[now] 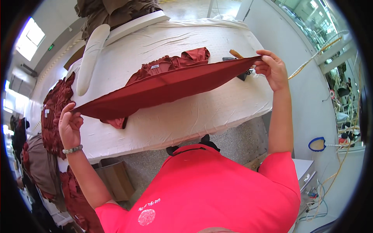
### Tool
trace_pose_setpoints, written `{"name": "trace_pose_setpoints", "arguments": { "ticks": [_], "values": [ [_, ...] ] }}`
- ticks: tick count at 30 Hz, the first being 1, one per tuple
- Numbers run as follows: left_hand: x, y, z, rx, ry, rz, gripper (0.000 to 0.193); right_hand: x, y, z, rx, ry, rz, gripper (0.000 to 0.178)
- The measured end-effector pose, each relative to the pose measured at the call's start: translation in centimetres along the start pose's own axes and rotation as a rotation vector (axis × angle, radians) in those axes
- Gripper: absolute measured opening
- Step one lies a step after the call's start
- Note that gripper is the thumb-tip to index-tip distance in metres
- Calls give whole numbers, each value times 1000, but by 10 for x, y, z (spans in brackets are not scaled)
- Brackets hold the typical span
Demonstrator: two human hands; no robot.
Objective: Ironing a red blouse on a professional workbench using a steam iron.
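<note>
A length of dark red fabric is stretched between my two hands above the table, its upper edge pulled nearly straight. My left hand, with a beaded bracelet at the wrist, pinches its left corner. The right corner is gripped by my right hand, which is raised higher and farther from me. Behind the fabric lies a gathered dark red garment with a small pale label; part of it is hidden. Close to my right hand, an iron with a brown handle is partly covered by the fabric.
The padded table has a white cover. A narrow white sleeve board stands at its left, near a stack of dark red garments. Brown cloth is heaped at the far side. A cardboard box sits below the table.
</note>
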State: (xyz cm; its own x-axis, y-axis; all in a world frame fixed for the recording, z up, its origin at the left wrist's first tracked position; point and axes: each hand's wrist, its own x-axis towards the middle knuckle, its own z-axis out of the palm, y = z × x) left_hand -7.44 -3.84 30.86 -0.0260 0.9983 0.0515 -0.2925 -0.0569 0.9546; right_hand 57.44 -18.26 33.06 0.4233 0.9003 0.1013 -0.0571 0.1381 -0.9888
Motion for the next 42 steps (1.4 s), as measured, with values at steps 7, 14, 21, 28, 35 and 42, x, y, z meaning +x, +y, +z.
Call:
{"name": "trace_pose_setpoints", "arguments": {
  "ticks": [7,14,21,28,35,42],
  "values": [
    [39,13,-14,79,-115,-7,30,14,-8,9,-64,2,27,29],
    [62,161,12,51,-254,465,32,36,-119,8,-105,78,-431,31],
    [51,210,23,102,-329,413,30,40,-165,0,-103,1,-492,31],
    [57,168,25,144,-204,227,25,51,-136,-1,-112,3,-290,29],
    [65,131,30,264,-234,-34,24,54,-106,1,-132,-49,-123,30],
    [57,122,40,343,-300,-46,23,46,-99,1,-83,-89,-105,30]
  ]
}}
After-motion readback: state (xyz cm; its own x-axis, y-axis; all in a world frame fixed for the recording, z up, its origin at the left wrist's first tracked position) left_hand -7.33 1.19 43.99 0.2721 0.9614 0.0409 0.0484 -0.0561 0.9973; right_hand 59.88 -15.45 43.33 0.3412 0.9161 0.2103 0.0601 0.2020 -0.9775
